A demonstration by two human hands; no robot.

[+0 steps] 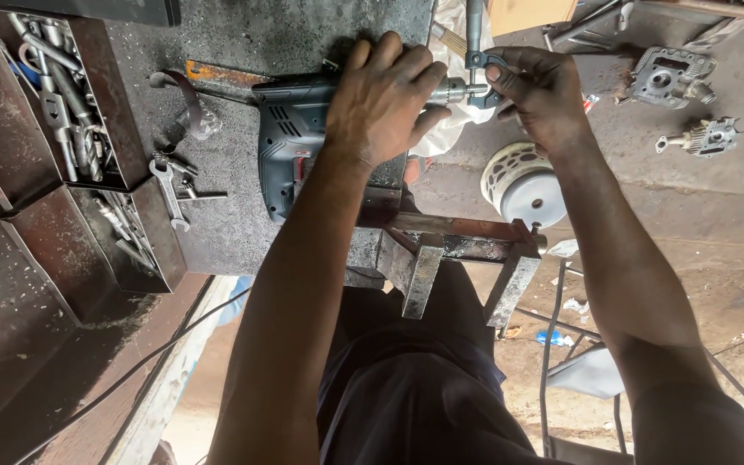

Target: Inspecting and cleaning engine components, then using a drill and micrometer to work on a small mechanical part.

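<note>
A dark blue-grey electric drill [290, 138] lies on its side on the rusty metal workbench [243, 34], its chuck [451, 89] pointing right past the bench edge. My left hand [385, 99] is clamped over the front of the drill body, fingers wrapped around it. My right hand [540, 95] pinches a small dark chuck key [480, 65] set against the chuck. A white cloth [454, 129] hangs behind the chuck.
An open rusty toolbox [88, 164] with spanners and sockets sits at the left. Loose wrenches [170, 189] lie beside the drill. A steel bracket [467, 250] sticks out below the bench. On the floor lie a white wheel hub [523, 185] and engine parts [673, 77].
</note>
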